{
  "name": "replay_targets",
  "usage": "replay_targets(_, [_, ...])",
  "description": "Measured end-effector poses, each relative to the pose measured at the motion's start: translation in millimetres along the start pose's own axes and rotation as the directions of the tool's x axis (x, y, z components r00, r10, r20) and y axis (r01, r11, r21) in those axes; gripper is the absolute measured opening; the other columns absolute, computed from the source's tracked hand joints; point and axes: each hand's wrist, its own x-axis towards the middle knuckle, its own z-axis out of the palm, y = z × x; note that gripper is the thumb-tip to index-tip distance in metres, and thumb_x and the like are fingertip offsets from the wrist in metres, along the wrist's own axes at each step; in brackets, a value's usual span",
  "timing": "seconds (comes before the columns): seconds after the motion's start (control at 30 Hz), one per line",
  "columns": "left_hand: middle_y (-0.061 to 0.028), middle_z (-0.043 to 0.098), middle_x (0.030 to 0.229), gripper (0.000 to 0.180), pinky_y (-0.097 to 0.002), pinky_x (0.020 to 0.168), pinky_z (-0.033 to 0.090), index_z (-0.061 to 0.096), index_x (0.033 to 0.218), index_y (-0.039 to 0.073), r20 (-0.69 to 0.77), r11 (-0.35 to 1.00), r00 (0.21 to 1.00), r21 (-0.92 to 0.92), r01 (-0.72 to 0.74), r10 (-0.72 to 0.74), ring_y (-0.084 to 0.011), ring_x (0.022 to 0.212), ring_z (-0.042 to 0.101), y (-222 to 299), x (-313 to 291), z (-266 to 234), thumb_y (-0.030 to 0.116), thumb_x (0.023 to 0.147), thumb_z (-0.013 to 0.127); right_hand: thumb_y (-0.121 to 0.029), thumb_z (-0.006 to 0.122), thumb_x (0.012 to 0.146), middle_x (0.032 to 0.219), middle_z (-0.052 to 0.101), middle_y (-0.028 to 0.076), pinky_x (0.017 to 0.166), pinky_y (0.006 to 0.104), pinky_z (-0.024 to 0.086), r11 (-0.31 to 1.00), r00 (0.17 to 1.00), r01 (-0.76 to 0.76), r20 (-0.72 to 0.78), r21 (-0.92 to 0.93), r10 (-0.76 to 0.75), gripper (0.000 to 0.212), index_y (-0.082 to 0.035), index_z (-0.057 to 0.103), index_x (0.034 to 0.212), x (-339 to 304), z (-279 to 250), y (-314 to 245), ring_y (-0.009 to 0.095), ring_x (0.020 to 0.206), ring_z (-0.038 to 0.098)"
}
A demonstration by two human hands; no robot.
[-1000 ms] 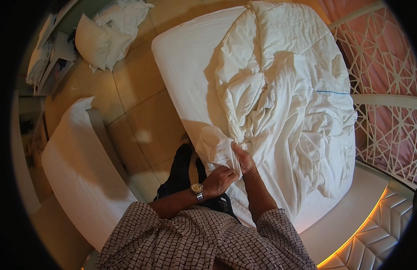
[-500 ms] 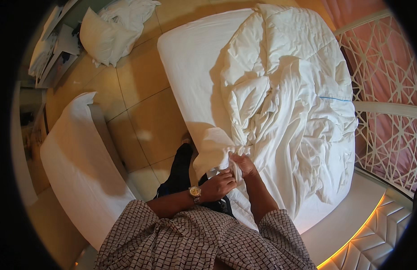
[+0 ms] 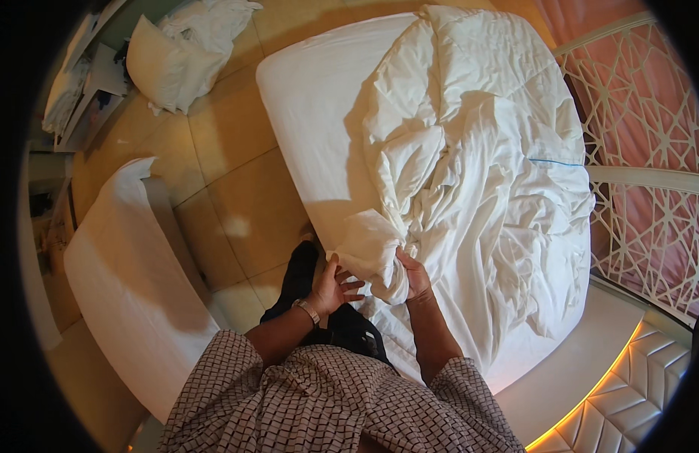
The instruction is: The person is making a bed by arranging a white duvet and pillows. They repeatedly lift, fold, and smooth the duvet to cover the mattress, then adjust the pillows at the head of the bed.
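Note:
A rumpled white duvet (image 3: pixel 508 60) is heaped over the right part of the bed (image 3: pixel 304 113), and a thin white duvet cover (image 3: pixel 470 234) lies in loose folds across its near half. My right hand (image 3: pixel 415 279) grips a gathered piece of the cover at the bed's near edge. Beside it, my left hand (image 3: pixel 332 291) has its fingers spread, the thumb against the raised flap of cloth; a watch circles that wrist. The underside of the flap is hidden.
A second white-covered bed (image 3: pixel 130 264) stands at left across a strip of tiled floor (image 3: pixel 251 189). Pillows and linen (image 3: pixel 176 64) lie on the floor at the far left near shelves (image 3: pixel 93 106). A lattice screen (image 3: pixel 644 106) and a padded, lit headboard (image 3: pixel 629 385) border the right side.
My left hand has come away from the gathered cloth, moved left and spread its fingers. The right hand keeps its grip, and the cloth between the hands has fanned out.

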Motion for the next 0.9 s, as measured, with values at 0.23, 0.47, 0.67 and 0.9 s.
replay_targets(0.23, [-0.0014, 0.069, 0.102, 0.024, -0.0418, 0.081, 0.054, 0.062, 0.111, 0.013, 0.182, 0.976, 0.963, 0.055, -0.211, 0.198, -0.0164, 0.092, 0.066, 24.4, 6.6, -35.1, 0.031, 0.096, 0.067, -0.029, 0.056, 0.101, 0.131, 0.062, 0.018, 0.102, 0.0437, 0.050, 0.998, 0.998, 0.055, -0.020, -0.027, -0.056, 0.053, 0.003, 0.044, 0.142, 0.7, -3.7, -3.7, 0.028, 0.117, 0.063])
replay_targets(0.47, [-0.0072, 0.068, 0.112, 0.033, -0.0378, 0.092, 0.054, 0.061, 0.117, 0.003, 0.082, 0.906, 0.929, 0.203, -0.370, 0.361, -0.0174, 0.102, 0.066, 78.9, -55.1, -2.3, 0.027, 0.095, 0.070, -0.016, 0.080, 0.082, 0.128, 0.064, 0.013, 0.103, 0.0390, 0.049, 0.926, 0.996, 0.090, 0.004, -0.367, -0.095, 0.071, 0.001, 0.046, 0.142, -1.1, 7.5, 1.2, 0.024, 0.115, 0.063])
replay_targets(0.67, [-0.0062, 0.069, 0.107, 0.026, -0.0297, 0.082, 0.057, 0.064, 0.112, 0.003, 0.039, 0.885, 0.907, 0.206, -0.417, 0.419, -0.0146, 0.095, 0.068, 95.4, -49.4, -17.8, 0.023, 0.096, 0.069, -0.013, 0.079, 0.084, 0.122, 0.067, 0.012, 0.096, 0.0380, 0.053, 0.905, 0.989, 0.072, -0.084, -0.419, -0.118, 0.060, 0.001, 0.052, 0.136, -10.2, 27.8, 5.2, 0.024, 0.107, 0.066])
replay_targets(0.9, [-0.0033, 0.066, 0.107, 0.027, -0.0297, 0.083, 0.056, 0.061, 0.120, 0.004, -0.002, 0.833, 0.852, 0.211, -0.511, 0.523, -0.0130, 0.096, 0.066, 101.4, -61.4, -6.1, 0.019, 0.098, 0.066, -0.024, 0.067, 0.097, 0.123, 0.066, 0.013, 0.092, 0.0369, 0.055, 0.977, 0.996, -0.009, -0.088, -0.212, -0.010, 0.049, 0.002, 0.052, 0.136, 6.5, 6.4, 13.5, 0.023, 0.106, 0.067])
